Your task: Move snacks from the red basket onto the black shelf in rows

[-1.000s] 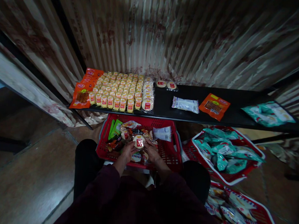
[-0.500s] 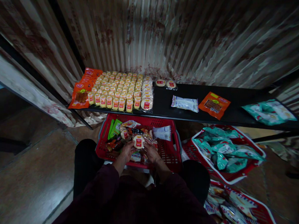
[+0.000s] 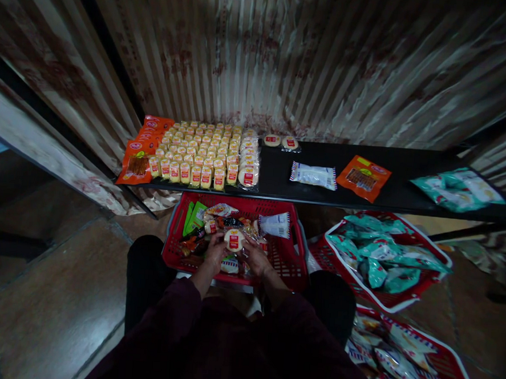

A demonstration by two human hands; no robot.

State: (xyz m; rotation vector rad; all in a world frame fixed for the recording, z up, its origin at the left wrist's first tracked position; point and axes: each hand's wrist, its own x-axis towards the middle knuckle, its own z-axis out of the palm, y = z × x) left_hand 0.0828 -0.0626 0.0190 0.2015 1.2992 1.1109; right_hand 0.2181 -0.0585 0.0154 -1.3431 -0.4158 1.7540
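Between my left hand [image 3: 215, 256] and my right hand [image 3: 256, 258] is a round wrapped biscuit [image 3: 234, 241] with a red label facing up. Fingers of both hands grip its clear wrapper from either side, above the red basket [image 3: 291, 260]. Mixed packets lie in that basket under my hands, among them a green packet [image 3: 196, 219] and a white-and-blue packet [image 3: 275, 224]. On the black shelf [image 3: 275, 179] beyond, a column of matching round biscuits [image 3: 248, 176] stands beside rows of small yellow wrapped cakes [image 3: 197, 152].
Orange snack packets [image 3: 135, 162] lie at the shelf's left end. Further right are a white packet [image 3: 313, 175], an orange packet [image 3: 364, 178] and teal packets [image 3: 456, 189]. A basket of teal bags [image 3: 382, 249] and a basket of white bags [image 3: 409, 359] stand on the floor to my right.
The round biscuit stays between my hands and has shifted very slightly. Otherwise the scene looks the same.
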